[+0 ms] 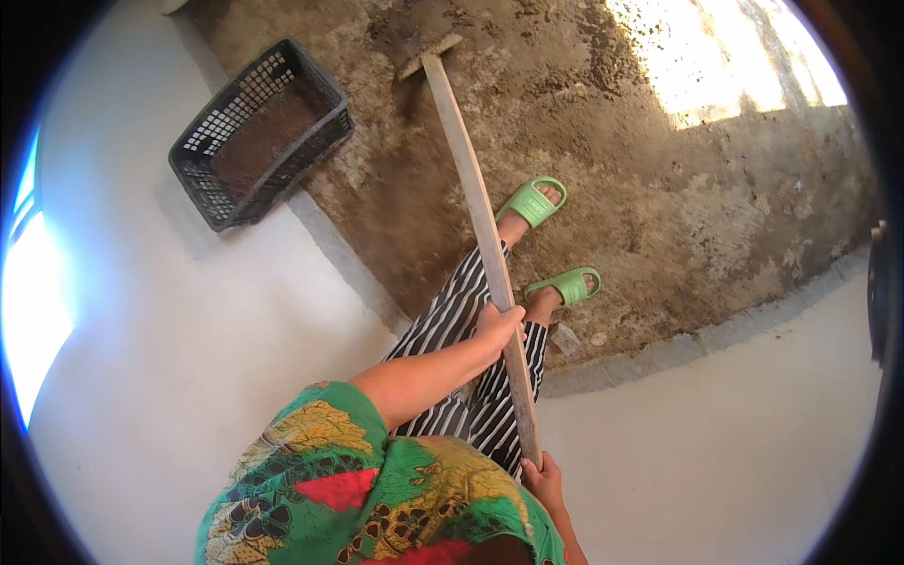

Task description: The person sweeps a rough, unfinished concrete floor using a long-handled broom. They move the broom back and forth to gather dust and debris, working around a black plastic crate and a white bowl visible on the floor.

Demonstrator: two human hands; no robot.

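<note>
A long wooden handle (pixel 474 185) runs from low in front of my body up to a short crosspiece head (pixel 431 56) that rests on the dirty floor. My left hand (pixel 500 326) is closed around the middle of the handle. Near its lower end, my right hand (pixel 544 480) grips the same handle. Whether the head has teeth or bristles cannot be seen. Dark soil or dirt (pixel 395 212) covers the floor around the tool, partly in clumps.
A black plastic crate (pixel 240 206) with brown matter on its bottom stands against the white wall at the upper left. My feet, in green slides (pixel 571 285), are right of the handle. A small pale chunk (pixel 565 339) lies near the wall. Sunlight falls at the upper right.
</note>
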